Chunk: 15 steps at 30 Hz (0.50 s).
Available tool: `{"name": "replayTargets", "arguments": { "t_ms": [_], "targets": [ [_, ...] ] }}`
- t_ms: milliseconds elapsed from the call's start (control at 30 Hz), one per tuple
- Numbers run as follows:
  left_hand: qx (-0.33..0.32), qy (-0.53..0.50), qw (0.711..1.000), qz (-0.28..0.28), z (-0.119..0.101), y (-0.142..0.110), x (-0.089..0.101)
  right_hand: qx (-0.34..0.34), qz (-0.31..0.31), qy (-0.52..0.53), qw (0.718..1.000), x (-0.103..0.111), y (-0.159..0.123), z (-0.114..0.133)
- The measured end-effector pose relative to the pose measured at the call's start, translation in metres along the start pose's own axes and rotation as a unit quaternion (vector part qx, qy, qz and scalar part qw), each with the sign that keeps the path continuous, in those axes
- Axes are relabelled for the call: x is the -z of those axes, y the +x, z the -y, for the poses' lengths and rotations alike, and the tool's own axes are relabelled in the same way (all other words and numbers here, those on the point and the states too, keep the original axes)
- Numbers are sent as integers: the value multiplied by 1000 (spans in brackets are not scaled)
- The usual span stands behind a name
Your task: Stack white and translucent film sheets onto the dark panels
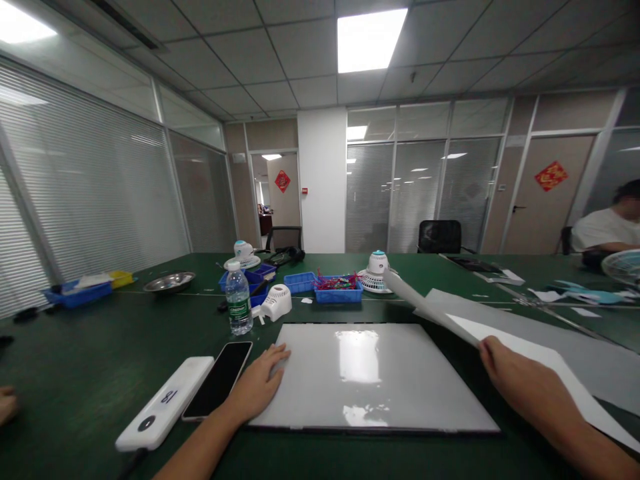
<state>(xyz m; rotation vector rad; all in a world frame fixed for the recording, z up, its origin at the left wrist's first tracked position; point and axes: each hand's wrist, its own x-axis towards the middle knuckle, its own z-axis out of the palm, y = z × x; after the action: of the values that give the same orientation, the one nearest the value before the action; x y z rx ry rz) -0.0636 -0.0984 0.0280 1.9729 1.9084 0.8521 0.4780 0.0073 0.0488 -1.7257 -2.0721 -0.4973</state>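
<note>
A glossy white board (370,373) lies flat on the green table (90,373) in front of me. My left hand (257,387) rests flat on the board's left edge, fingers stretched out. My right hand (510,373) grips the near edge of a large white sheet of paper (430,307), lifted and tilted above the board's right side. Another grey-white sheet (560,333) lies on the table under it.
A black phone (219,380) and a white power bank (165,410) lie left of the board. Behind stand a water bottle (239,300), small white fans (377,270), blue trays (339,288) and a metal bowl (169,281). Another person (607,227) sits far right.
</note>
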Motion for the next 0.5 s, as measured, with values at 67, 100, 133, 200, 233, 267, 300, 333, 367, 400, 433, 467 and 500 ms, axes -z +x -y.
{"name": "replayTargets", "arguments": {
  "t_ms": [67,100,133,200,233,267,300,333,367,400,433,467,500],
  "targets": [
    [0,0,1000,0,-1,-1,1,54,11,-3,998,3,-6,22],
    [0,0,1000,0,-1,-1,1,82,17,4,996,4,-9,32],
    [0,0,1000,0,-1,-1,2,114,21,18,993,5,-12,41],
    [2,-1,1000,0,-1,-2,2,199,25,54,978,8,-17,56],
    [3,-2,1000,0,0,-2,2,242,23,67,968,8,-20,62],
    [5,-2,1000,0,1,-1,2,280,20,78,957,9,-22,67],
    [6,-2,1000,0,2,-1,1,311,17,86,946,10,-24,72],
    [8,-3,1000,0,3,-1,1,334,13,93,938,10,-25,76],
    [9,-4,1000,-1,4,0,1,350,10,98,932,11,-27,79],
    [10,-6,1000,-1,5,0,0,362,6,104,926,12,-28,82],
    [10,-8,1000,-2,5,0,0,374,0,111,921,13,-29,85],
    [10,-11,1000,-2,5,1,0,384,-5,116,916,15,-30,88],
    [10,-13,1000,-3,5,1,0,393,-11,122,911,17,-31,91]
  ]
}}
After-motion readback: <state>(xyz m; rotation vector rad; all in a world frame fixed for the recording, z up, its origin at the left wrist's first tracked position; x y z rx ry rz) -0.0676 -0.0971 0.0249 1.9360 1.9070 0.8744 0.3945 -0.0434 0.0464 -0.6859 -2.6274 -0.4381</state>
